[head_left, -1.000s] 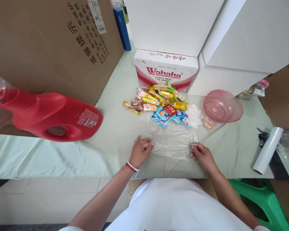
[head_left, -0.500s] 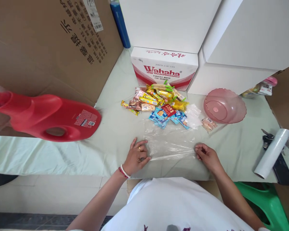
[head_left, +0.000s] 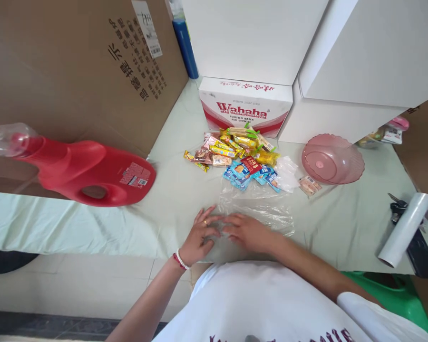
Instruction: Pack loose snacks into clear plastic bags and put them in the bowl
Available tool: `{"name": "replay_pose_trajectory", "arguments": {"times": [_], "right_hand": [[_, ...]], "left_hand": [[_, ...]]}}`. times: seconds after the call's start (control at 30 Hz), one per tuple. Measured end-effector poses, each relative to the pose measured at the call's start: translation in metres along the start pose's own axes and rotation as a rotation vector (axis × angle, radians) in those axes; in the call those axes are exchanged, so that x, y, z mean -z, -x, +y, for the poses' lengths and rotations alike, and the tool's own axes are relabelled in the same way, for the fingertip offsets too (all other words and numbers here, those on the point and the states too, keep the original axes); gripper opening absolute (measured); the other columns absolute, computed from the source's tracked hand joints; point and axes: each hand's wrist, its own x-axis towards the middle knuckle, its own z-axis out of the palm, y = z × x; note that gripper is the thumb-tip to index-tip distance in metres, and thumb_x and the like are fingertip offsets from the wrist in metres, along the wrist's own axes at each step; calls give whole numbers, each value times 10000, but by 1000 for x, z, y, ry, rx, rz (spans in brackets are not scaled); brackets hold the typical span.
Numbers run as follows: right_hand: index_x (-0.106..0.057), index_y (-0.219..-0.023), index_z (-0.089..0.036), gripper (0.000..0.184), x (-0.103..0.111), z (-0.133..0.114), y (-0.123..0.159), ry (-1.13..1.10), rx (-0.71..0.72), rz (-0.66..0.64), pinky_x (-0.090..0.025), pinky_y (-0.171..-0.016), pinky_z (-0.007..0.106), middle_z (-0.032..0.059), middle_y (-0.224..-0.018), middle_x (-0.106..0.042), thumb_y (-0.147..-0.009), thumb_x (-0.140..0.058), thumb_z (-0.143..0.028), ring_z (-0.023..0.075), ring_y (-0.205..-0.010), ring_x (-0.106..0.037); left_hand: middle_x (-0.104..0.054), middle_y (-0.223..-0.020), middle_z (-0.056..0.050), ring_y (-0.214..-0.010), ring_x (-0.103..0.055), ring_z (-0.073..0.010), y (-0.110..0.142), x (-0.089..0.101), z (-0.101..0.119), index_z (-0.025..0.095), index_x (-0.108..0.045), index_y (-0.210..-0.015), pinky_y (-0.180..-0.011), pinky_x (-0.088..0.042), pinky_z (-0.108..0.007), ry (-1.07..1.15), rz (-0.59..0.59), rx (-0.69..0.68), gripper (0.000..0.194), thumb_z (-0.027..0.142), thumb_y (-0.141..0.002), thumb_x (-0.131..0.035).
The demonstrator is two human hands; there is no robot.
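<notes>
A clear plastic bag (head_left: pixel 264 206) lies flat and wrinkled on the cloth in front of me. At its near left corner is my left hand (head_left: pixel 199 236), open, its fingers spread over the cloth and the bag's edge. Close by, my right hand (head_left: pixel 248 232) is open too, fingers stretched left until they almost meet the left fingertips, covering part of the bag's near edge. Beyond the bag sits a pile of snacks: blue packets (head_left: pixel 238 175), a red packet (head_left: pixel 251 165) and yellow-wrapped bars (head_left: pixel 223 149). Crumpled white plastic (head_left: pixel 286 173) lies beside the pile.
A pink bowl (head_left: pixel 333 159) and a small packet (head_left: pixel 309 186) are to the right. Farther right lie a film roll (head_left: pixel 404 230) and keys (head_left: pixel 397 202). A red jug (head_left: pixel 100 173) lies left, and a Wahaha box (head_left: pixel 246 107) stands behind the snacks.
My right hand has let go of the bag's right corner and moved left to my left hand, its fingers opening out. My left hand has stayed nearly in place.
</notes>
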Motion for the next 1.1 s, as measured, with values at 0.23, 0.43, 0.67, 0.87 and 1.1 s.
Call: {"name": "replay_pose_trajectory", "arguments": {"times": [0.23,0.43,0.67,0.87,1.1], "right_hand": [[-619,-1361,-221,403,-55,-7,-10,54,93,-72,-228,-1264,482,81,-1514,-539,-962,-632,-276,243,-1464,-385],[-692,-1265,-168,354,-58,-9,-8,-12,66,-99,-326,-1211,466,135,-1327,-679,-936,-651,-291,270,-1389,-481],[-735,-1134,-184,282,-26,-9,19,-507,84,-62,-490,-1042,351,88,-1168,-751,-1010,-524,-323,191,-1125,-666],[-713,-1121,-241,277,68,57,1,-238,-363,430,-541,-839,353,60,-1025,-748,-999,-497,-364,212,-906,-684],[-616,-1274,-158,432,143,138,-95,367,-675,612,-509,-859,405,155,-1237,-623,-867,-640,-301,297,-1012,-614]], "left_hand": [[-712,-1162,-74,-1299,-523,-286,-8,0,29,234,-669,-735,-1092,-467,-556,-91,525,292,220,147,-843,-498],[-722,-1200,-106,-1165,-641,-216,-67,-27,37,199,-694,-1093,-1037,-536,-450,-41,451,148,338,151,-953,-390],[-494,-1567,-136,-1482,-414,-307,-60,-43,7,213,-533,-1460,-1216,-296,-566,-409,243,194,474,327,-1011,-433],[-304,-1666,-138,-1557,-267,-310,-42,-50,18,188,-349,-1590,-1262,-63,-629,-514,118,253,647,491,-1020,-381],[-235,-1693,-94,-1577,-204,-293,-45,-50,15,194,-286,-1614,-1270,-27,-621,-537,71,271,757,623,-992,-336]]}}
